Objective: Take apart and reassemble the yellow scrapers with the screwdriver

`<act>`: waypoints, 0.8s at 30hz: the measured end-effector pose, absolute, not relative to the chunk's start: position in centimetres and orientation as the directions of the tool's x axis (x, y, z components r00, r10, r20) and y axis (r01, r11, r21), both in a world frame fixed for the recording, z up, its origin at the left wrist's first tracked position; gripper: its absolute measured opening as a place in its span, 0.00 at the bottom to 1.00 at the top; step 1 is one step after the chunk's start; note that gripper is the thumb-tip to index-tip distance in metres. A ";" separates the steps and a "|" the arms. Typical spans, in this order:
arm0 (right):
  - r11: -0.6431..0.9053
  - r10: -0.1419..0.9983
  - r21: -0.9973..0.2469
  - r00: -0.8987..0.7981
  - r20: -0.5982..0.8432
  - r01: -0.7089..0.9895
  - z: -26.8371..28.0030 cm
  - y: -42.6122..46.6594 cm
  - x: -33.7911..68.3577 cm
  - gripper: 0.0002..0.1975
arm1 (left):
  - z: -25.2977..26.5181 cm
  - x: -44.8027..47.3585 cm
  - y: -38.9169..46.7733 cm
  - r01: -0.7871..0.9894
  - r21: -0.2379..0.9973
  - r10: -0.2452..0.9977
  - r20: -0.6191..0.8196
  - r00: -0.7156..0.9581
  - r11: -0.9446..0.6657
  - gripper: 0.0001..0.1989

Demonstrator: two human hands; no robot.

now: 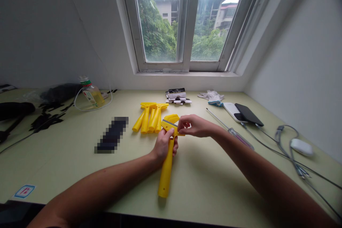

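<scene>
My left hand is closed around the neck of a yellow scraper, just below its wide head. The handle points down toward me. A grey blade strip runs along the head. At the head's right end, my right hand is closed in a pinch with curled fingers; whatever is between the fingertips is hidden. Right behind the held scraper lies another yellow scraper part, partly covered. Several more yellow scrapers lie grouped beyond my left hand.
Small black-and-white boxes and gloves lie toward the window. To the right are a screwdriver, a black phone-like device, cables and a white case. A bottle and a pixelated dark object are left.
</scene>
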State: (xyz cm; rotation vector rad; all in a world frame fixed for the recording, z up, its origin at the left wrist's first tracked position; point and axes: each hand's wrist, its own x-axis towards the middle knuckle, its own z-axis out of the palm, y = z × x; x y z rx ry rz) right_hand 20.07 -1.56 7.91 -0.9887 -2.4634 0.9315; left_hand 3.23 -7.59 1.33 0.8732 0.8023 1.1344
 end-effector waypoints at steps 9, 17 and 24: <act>0.311 0.685 -0.866 -0.724 -0.081 0.391 7.3 -0.8 20.3 0.18 | 1.7 3.3 -8.0 -0.400 0.898 0.964 -0.086 0.251 0.184 0.17; 0.053 0.625 -0.964 -0.762 -0.170 0.259 7.2 -1.2 20.0 0.19 | 2.1 3.5 -8.6 -0.390 0.902 0.966 -0.092 0.241 0.183 0.16; 0.032 0.636 -0.976 -0.758 -0.147 0.216 7.8 -1.4 20.3 0.18 | 2.8 3.5 -8.5 -0.385 0.912 0.971 -0.053 0.232 0.141 0.18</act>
